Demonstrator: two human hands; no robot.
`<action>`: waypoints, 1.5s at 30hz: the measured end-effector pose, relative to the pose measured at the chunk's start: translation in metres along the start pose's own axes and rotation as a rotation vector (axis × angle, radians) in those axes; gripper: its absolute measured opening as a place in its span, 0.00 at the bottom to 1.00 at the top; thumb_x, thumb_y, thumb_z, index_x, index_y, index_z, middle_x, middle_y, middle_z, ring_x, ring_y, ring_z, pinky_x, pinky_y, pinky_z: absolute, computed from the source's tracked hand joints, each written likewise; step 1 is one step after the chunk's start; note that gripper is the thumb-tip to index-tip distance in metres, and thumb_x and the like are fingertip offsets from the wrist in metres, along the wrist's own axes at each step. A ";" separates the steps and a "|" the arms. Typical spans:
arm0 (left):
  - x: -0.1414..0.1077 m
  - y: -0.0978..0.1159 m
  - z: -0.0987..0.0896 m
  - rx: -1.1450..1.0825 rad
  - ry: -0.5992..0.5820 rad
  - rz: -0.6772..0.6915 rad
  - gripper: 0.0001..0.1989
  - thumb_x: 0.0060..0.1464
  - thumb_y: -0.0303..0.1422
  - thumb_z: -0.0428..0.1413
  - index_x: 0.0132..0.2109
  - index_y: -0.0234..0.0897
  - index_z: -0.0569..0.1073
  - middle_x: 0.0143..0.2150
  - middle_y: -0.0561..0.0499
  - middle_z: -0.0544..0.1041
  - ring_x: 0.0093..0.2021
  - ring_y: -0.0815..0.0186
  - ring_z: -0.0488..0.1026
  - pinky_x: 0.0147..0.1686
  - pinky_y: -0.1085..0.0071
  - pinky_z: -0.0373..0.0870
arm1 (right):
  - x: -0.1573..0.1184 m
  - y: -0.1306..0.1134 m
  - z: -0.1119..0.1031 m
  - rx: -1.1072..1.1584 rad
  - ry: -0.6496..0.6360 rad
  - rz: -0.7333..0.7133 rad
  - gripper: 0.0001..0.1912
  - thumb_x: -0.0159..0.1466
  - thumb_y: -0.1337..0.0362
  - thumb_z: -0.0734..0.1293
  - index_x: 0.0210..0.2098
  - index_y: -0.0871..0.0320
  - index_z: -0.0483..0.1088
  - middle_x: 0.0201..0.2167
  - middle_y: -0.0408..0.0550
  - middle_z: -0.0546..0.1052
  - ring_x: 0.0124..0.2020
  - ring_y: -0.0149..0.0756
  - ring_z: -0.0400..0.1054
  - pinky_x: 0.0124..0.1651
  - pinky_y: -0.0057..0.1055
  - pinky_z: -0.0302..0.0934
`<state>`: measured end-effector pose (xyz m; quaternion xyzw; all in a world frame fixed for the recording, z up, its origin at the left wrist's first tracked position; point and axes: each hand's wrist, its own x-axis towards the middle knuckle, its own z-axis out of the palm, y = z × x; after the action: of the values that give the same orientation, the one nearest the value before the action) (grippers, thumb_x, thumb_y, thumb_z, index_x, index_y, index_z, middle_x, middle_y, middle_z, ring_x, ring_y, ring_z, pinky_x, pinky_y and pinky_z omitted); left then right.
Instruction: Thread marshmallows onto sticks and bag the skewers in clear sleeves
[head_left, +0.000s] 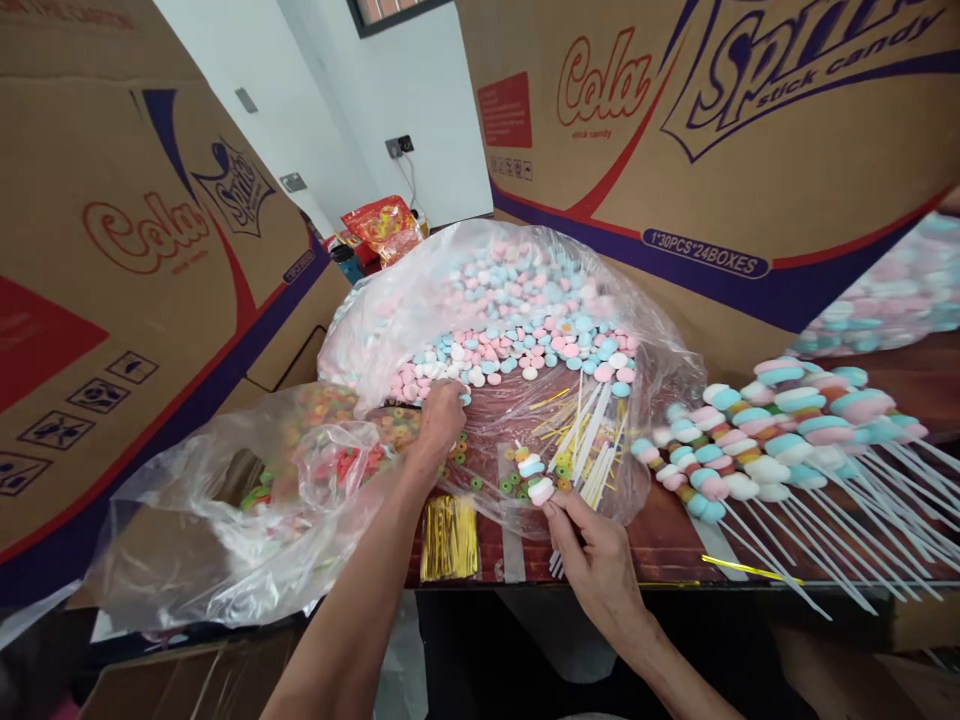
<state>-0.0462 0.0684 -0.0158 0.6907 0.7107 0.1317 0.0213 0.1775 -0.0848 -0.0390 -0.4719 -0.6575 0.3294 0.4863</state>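
Pinching candy stack (534, 468) by its pale lower end with thumb and fingertips of right hand (589, 540), holding it over crinkled clear bag (491, 425), just beside ring sweets (510, 486) and near straight white sticks (589, 430). Resting left hand (444, 415) at edge of smooth, rounded candies (530, 350), curling fingers downward; unable to tell whether grasping. Reading "Cola" on 2 cardboard cartons (555, 180), "1*30PCS*24BOXES" on right 1.
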 end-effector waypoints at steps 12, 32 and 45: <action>-0.008 0.014 -0.001 0.032 -0.023 0.079 0.18 0.58 0.22 0.46 0.51 0.35 0.73 0.48 0.37 0.72 0.50 0.53 0.70 0.49 0.62 0.66 | -0.001 0.003 0.001 -0.011 0.011 -0.012 0.13 0.71 0.62 0.59 0.34 0.58 0.72 0.23 0.42 0.70 0.24 0.29 0.63 0.28 0.24 0.58; -0.097 0.051 0.001 -1.390 0.045 -0.256 0.18 0.50 0.40 0.63 0.47 0.36 0.78 0.44 0.47 0.81 0.41 0.63 0.74 0.43 0.69 0.70 | 0.003 0.001 0.006 0.036 -0.022 -0.120 0.11 0.69 0.67 0.60 0.41 0.59 0.75 0.32 0.49 0.80 0.35 0.37 0.77 0.40 0.27 0.69; -0.111 0.058 0.012 -0.965 0.194 -0.109 0.13 0.59 0.33 0.55 0.48 0.39 0.80 0.44 0.47 0.80 0.44 0.63 0.75 0.46 0.68 0.71 | 0.000 0.003 0.004 -0.049 -0.048 -0.057 0.12 0.71 0.65 0.58 0.35 0.59 0.71 0.23 0.41 0.69 0.23 0.28 0.62 0.29 0.24 0.57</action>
<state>0.0184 -0.0387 -0.0317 0.5484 0.6024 0.5082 0.2795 0.1748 -0.0835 -0.0426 -0.4568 -0.6901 0.3105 0.4677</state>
